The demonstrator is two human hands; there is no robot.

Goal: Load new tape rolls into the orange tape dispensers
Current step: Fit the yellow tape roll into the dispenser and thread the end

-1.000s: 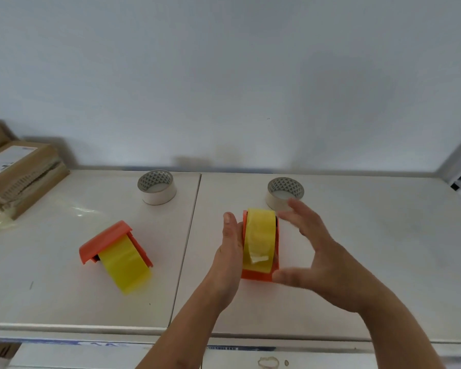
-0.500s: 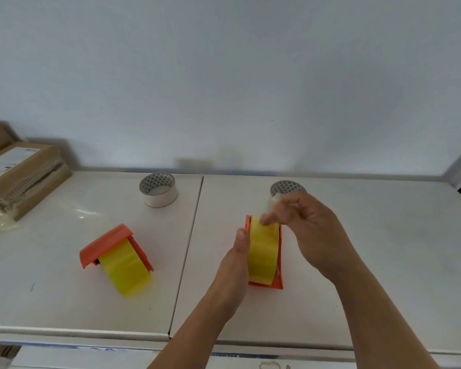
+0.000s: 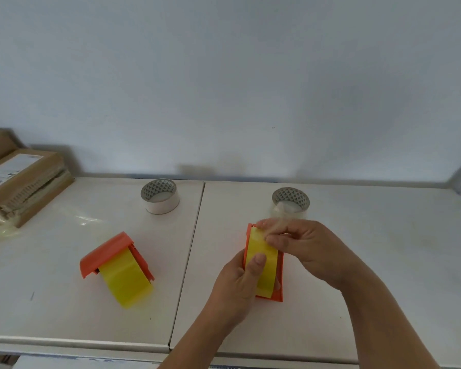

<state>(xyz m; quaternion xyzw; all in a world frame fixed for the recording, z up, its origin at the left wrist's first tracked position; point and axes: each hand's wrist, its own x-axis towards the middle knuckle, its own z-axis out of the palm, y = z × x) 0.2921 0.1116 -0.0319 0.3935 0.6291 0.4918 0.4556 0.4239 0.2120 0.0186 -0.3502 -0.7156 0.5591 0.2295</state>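
Step in hand, as judged: freeing the tape's leading end on the orange plastic tape dispenser holding a yellow tape roll, on the white tabletop. The left hand grips the dispenser's side, thumb pressed on the roll. The right hand has fingers pinched on a clear tape end at the roll's far edge. Next move calls for a steady pull toward the cutter. A second loaded orange dispenser lies well apart, left.
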